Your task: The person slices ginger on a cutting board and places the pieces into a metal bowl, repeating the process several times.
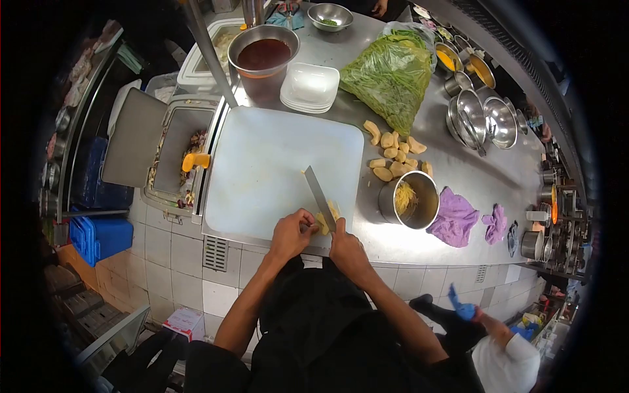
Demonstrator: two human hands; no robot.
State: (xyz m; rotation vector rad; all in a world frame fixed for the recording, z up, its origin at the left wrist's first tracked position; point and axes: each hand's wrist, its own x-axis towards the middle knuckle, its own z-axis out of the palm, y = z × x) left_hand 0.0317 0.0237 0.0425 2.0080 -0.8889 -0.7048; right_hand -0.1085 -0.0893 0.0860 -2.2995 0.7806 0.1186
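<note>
A knife (pixel 318 194) is in my right hand (pixel 348 251), whose fingers are wrapped round its handle near the front edge of the white cutting board (pixel 262 157). The blade points away from me and lies beside pale yellow slices (pixel 324 221). My left hand (pixel 292 232) is just left of the slices, with its fingers curled and pressed together; what they hold, if anything, is too small to tell. A small pale scrap lies by the blade's tip.
Peeled pale pieces (pixel 392 169) and a metal pot (pixel 409 200) with yellow shreds stand right of the board. Behind are white trays (pixel 310 87), a pot of red liquid (pixel 263 56) and bagged greens (pixel 393 78). An open bin (pixel 177 147) is left; a person (pixel 504 360) is lower right.
</note>
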